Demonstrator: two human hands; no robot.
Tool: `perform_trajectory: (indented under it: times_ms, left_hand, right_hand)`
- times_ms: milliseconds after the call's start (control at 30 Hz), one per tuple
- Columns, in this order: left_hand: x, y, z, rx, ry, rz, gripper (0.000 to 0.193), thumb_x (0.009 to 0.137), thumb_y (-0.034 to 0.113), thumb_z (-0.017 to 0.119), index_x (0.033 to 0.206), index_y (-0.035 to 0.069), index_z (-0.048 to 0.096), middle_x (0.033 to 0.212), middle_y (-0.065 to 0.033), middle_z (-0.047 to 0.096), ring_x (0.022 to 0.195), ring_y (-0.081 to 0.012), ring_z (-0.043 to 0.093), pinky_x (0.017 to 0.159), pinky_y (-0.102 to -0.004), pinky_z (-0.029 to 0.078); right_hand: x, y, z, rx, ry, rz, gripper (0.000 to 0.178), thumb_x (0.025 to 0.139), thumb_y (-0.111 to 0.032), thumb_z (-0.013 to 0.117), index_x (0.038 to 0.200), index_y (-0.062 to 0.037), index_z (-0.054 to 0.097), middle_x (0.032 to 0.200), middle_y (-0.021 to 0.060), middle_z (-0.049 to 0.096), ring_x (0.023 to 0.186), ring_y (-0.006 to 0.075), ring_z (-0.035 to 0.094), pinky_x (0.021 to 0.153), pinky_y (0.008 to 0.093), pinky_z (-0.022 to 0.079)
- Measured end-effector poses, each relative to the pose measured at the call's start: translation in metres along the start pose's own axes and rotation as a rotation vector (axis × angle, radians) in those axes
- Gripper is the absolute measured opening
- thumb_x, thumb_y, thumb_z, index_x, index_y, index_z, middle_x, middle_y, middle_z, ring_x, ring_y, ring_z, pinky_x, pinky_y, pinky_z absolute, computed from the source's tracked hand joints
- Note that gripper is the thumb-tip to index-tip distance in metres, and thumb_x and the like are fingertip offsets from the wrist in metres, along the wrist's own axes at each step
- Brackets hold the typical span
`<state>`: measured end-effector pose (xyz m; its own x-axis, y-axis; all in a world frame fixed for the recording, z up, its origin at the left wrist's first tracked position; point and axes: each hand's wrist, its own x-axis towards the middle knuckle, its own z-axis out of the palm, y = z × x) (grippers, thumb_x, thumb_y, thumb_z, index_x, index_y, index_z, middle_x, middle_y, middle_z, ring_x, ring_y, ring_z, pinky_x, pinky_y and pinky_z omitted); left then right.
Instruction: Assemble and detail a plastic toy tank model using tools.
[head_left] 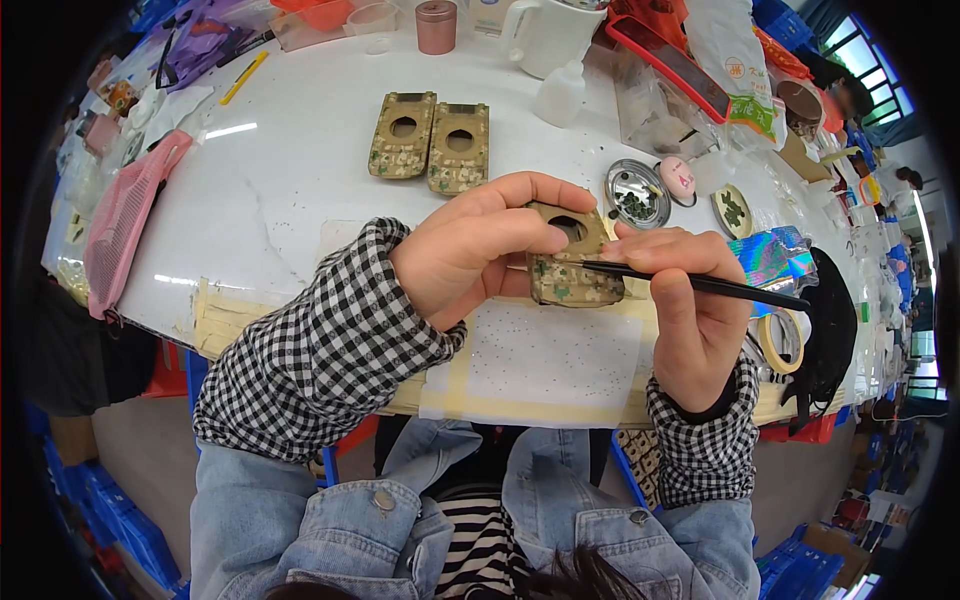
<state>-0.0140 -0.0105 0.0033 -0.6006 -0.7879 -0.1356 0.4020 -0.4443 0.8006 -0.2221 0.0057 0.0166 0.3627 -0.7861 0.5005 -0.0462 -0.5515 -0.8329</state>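
Observation:
My left hand (475, 240) grips a camouflage-patterned toy tank hull (575, 285) with a round hole in its top, held above the table. Black tweezers (700, 283) are pinched in my right hand (700, 300); their tip touches or nearly touches the hull's surface below the hole. Whether the tip holds a small part is too fine to tell. Two matching tank hulls (403, 135) lie side by side farther back. Under my hands a white paper sheet (540, 355), edged with yellowish tape, is sprinkled with tiny dark specks.
Right of my hands sit a round metal dish (638, 190) of small dark green parts, a pink oval case (677, 178) and a tape roll (780, 340). Behind stand a white pitcher (555, 40), a squeeze bottle (560, 95) and a red-cased phone (670, 68). A pink mesh pouch (130, 225) lies left.

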Motion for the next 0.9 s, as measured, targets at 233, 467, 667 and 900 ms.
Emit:
perform_trajectory:
  times_ms: [233, 467, 667, 900]
  left_hand:
    - [-0.0001, 0.0, -0.0001, 0.005, 0.008, -0.004, 0.045, 0.086, 0.012, 0.051, 0.129, 0.0, 0.04, 0.115, -0.0122, 0.057, 0.103, -0.0168, 0.06, 0.088, -0.0314, 0.05]
    - [0.0, -0.0003, 0.0008, 0.003, 0.007, -0.006, 0.045, 0.086, 0.012, 0.05, 0.129, 0.0, 0.039, 0.118, -0.0131, 0.057, 0.105, -0.0179, 0.059, 0.091, -0.0326, 0.049]
    - [0.0, -0.0001, 0.0007, 0.012, 0.013, -0.008, 0.046, 0.086, 0.012, 0.049, 0.129, 0.0, 0.04, 0.119, -0.0138, 0.056, 0.105, -0.0183, 0.059, 0.091, -0.0328, 0.048]
    - [-0.0002, 0.0, 0.0004, 0.019, 0.011, -0.008, 0.046, 0.086, 0.012, 0.049, 0.129, 0.0, 0.04, 0.119, -0.0135, 0.056, 0.105, -0.0185, 0.059, 0.091, -0.0329, 0.048]
  right_hand:
    - [-0.0001, 0.0007, 0.0006, -0.003, -0.008, 0.0, 0.01, 0.089, -0.007, 0.059, 0.093, 0.0014, 0.062, 0.093, 0.0095, 0.064, 0.091, 0.0196, 0.06, 0.091, 0.0361, 0.044]
    - [-0.0015, 0.0007, -0.0007, -0.005, 0.002, 0.017, 0.012, 0.09, -0.009, 0.058, 0.095, 0.0019, 0.061, 0.094, 0.0105, 0.064, 0.091, 0.0181, 0.059, 0.083, 0.0292, 0.044]
    - [-0.002, 0.0001, -0.0004, -0.001, 0.003, 0.029, 0.012, 0.09, -0.008, 0.058, 0.096, 0.0021, 0.06, 0.094, 0.011, 0.064, 0.09, 0.0173, 0.058, 0.082, 0.0282, 0.044]
    - [-0.0016, 0.0017, -0.0001, -0.005, 0.002, 0.009, 0.012, 0.09, -0.008, 0.058, 0.094, 0.0023, 0.061, 0.094, 0.0112, 0.064, 0.089, 0.018, 0.059, 0.082, 0.0288, 0.044]
